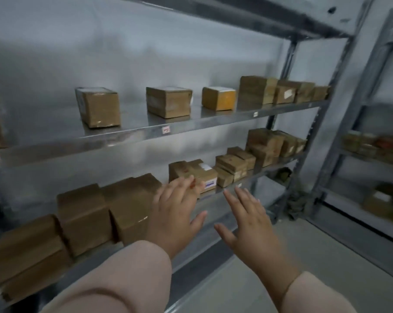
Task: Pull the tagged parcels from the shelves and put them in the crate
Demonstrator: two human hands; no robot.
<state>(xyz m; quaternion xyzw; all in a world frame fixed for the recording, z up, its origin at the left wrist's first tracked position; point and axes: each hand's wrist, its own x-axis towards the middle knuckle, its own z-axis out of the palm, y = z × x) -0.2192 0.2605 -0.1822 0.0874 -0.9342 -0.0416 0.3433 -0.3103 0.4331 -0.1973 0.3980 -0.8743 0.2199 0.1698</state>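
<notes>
Grey shelving (145, 134) faces us; our left hand (175, 208) and right hand (252, 222) hover spread and empty by the labelled parcel (197, 171) on the lower shelf (215, 197). A hasty grab could topple neighbouring boxes (230, 164).

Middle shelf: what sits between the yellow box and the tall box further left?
One brown box, standing apart from both the yellow box and the tall box; the head view shows it.
</notes>
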